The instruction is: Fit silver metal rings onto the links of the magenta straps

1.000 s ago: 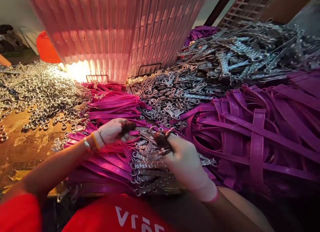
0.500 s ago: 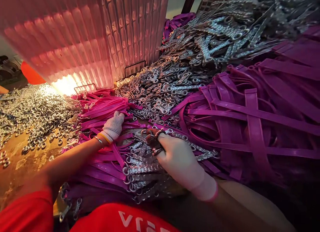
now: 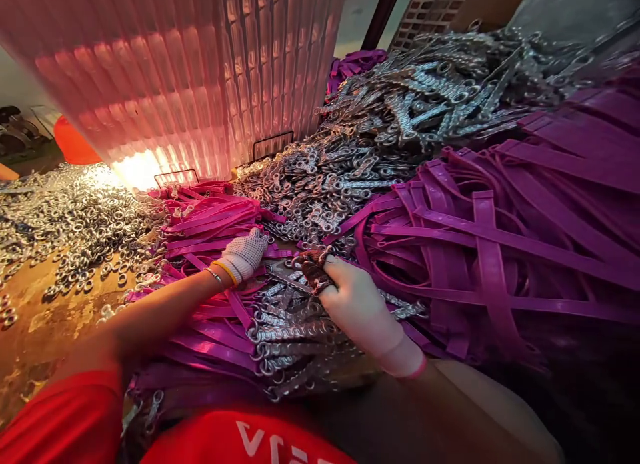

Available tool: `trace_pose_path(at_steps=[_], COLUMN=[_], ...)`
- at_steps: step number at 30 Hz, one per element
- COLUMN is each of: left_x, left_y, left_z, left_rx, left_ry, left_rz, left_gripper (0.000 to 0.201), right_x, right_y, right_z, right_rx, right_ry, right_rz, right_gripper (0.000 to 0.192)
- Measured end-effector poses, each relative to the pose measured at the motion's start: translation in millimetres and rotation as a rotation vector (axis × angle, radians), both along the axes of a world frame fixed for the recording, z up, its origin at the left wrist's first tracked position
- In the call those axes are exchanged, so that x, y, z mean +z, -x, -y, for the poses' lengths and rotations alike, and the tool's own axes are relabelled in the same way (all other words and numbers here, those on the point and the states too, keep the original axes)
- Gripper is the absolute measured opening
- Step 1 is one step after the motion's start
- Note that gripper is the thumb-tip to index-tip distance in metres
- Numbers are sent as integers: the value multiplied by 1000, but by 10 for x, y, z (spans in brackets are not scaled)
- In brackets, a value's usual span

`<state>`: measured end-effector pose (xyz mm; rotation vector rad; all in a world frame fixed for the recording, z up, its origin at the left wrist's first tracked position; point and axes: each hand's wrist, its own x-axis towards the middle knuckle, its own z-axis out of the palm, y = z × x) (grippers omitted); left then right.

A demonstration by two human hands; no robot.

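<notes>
Both my hands wear white knit gloves with dark, worn fingertips. My left hand [image 3: 243, 255] lies palm down on a bundle of pink-purple straps [image 3: 210, 217], its fingers curled into them; whether it grips one is hidden. My right hand [image 3: 356, 304] pinches a small metal swivel clip [image 3: 307, 259] between its fingertips. Under it lies a row of metal chain pieces [image 3: 290, 334] fixed to purple straps [image 3: 210, 334] across my lap.
A big heap of loose purple straps [image 3: 500, 251] fills the right. Metal clips [image 3: 350, 164] are piled at centre and far right. Small metal rings [image 3: 70, 217] are scattered over the worn wooden table [image 3: 40, 317] at left. A ribbed translucent pink bin [image 3: 200, 71] stands behind.
My left hand has gone from near the right hand out to the pink strap bundle and laid itself on it. My right hand stays on the metal clip. The view has tilted slightly.
</notes>
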<state>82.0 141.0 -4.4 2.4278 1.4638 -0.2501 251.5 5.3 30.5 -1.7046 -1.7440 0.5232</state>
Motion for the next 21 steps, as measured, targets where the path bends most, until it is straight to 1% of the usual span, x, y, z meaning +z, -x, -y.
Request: trace_pose_path(at_steps=[3,6,9,11,12,13,15,16,17,19,21], left_x=[-20,-8,92,207,274,344,477,534,580,633,630], left_y=[-99,-135,-45,101,194,294,490,574,643,735,777], left_z=[-30,-87,-54,67,156,259,488,603,710,893,1022], left_rx=[-20,-5,1,6,34,81,251,337,405,462,465], left_ry=[-12,-8,20,57,125,225,518,646,739,810,816], left_rz=[29,76,171,248,320,416,701,825,915,977,956], left_gripper=[34,32,26,19,17,17,19,20,21,25,30], right_x=[-20,-53,-83,-84,-75,-57,1,40,83,167,229], right_y=[-2,6,38,91,132,183,309,380,452,590,707], right_z=[-3,-7,-14,-13,-9,-2,17,29,42,69,99], right_rx=[-5,0,32,76,103,133,190,210,226,246,273], right_ry=[2,39,62,47,33,22,24,41,67,120,152], right_rz=[40,109,144,136,131,129,151,182,228,341,446], right_gripper=[28,28,31,37,39,41,41,40,38,31,24])
